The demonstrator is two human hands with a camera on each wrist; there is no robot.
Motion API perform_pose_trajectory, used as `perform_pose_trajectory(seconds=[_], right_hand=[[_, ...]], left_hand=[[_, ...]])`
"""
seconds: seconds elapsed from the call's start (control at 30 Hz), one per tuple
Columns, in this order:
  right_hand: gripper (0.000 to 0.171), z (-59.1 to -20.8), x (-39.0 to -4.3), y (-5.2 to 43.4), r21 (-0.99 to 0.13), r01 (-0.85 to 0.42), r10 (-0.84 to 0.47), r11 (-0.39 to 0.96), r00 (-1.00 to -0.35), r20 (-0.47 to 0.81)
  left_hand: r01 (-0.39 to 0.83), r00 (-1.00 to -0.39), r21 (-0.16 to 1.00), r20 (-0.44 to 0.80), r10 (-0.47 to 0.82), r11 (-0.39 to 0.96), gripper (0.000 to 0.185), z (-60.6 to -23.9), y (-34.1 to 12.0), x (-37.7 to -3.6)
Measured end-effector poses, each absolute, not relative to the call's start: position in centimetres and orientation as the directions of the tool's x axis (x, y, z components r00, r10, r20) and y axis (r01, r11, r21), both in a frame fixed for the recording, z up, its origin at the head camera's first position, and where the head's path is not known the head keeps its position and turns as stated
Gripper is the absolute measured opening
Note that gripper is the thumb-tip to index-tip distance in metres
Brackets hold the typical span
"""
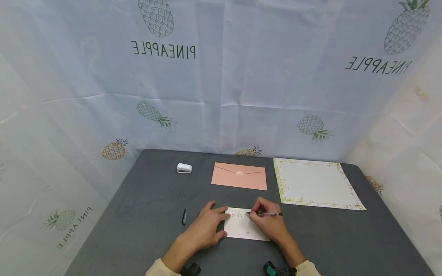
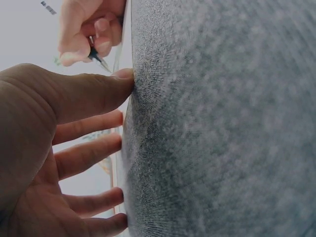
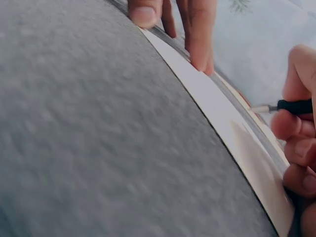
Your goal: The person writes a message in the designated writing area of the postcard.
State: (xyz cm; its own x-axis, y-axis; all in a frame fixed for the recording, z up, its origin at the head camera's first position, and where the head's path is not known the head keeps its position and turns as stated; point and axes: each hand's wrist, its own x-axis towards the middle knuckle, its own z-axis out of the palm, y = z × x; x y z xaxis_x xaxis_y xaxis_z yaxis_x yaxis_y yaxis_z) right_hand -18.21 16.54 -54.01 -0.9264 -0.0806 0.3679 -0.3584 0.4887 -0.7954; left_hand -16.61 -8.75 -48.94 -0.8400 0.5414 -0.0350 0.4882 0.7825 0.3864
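Note:
A small white card (image 1: 241, 229) lies on the dark tabletop between both hands, with a short row of handwriting along its upper left. My right hand (image 1: 271, 224) pinches a pen (image 1: 274, 214) between thumb and fingers, its tip close over the card just right of the writing. My left hand (image 1: 205, 229) rests at the card's left edge, thumb and fingers spread. In the left wrist view, the left thumb (image 2: 94, 94) reaches the card's near edge and the dark pen (image 2: 98, 58) shows in the other hand. In the right wrist view, the left fingers (image 3: 200, 44) press on the card.
A black pen cap (image 1: 184, 217) lies left of the left hand. Farther back are a white mini stapler (image 1: 184, 168), a pink envelope (image 1: 238, 182) and a large white sheet with a floral border (image 1: 314, 182). A pineapple-print curtain (image 1: 221, 76) hangs behind the table (image 1: 145, 214).

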Motion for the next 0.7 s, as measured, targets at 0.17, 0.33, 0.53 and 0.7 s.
perform_pose_trajectory(seconds=[0.17, 0.33, 0.53, 0.7], right_hand=[[0.036, -54.02, -18.35, 16.86, -0.806, -0.354, -0.105, 0.475, -0.932, 0.347], [0.034, -54.10, -18.41, 16.89, -0.812, -0.343, -0.100, 0.472, -0.936, 0.337], [0.033, -54.04, -18.36, 16.82, -0.811, -0.341, -0.104, 0.476, -0.937, 0.333], [0.032, -53.98, -18.32, 16.78, -0.807, -0.333, -0.119, 0.488, -0.941, 0.316]], left_hand=[[0.484, -0.842, 0.384, -0.042, 0.538, 0.787, 0.051, -48.84, -8.74, -16.62], [0.479, -0.843, 0.386, -0.047, 0.536, 0.788, 0.051, -48.88, -8.70, -16.63], [0.481, -0.842, 0.389, -0.045, 0.537, 0.786, 0.051, -48.90, -8.73, -16.69], [0.481, -0.841, 0.395, -0.046, 0.539, 0.783, 0.051, -48.84, -8.69, -16.68]])
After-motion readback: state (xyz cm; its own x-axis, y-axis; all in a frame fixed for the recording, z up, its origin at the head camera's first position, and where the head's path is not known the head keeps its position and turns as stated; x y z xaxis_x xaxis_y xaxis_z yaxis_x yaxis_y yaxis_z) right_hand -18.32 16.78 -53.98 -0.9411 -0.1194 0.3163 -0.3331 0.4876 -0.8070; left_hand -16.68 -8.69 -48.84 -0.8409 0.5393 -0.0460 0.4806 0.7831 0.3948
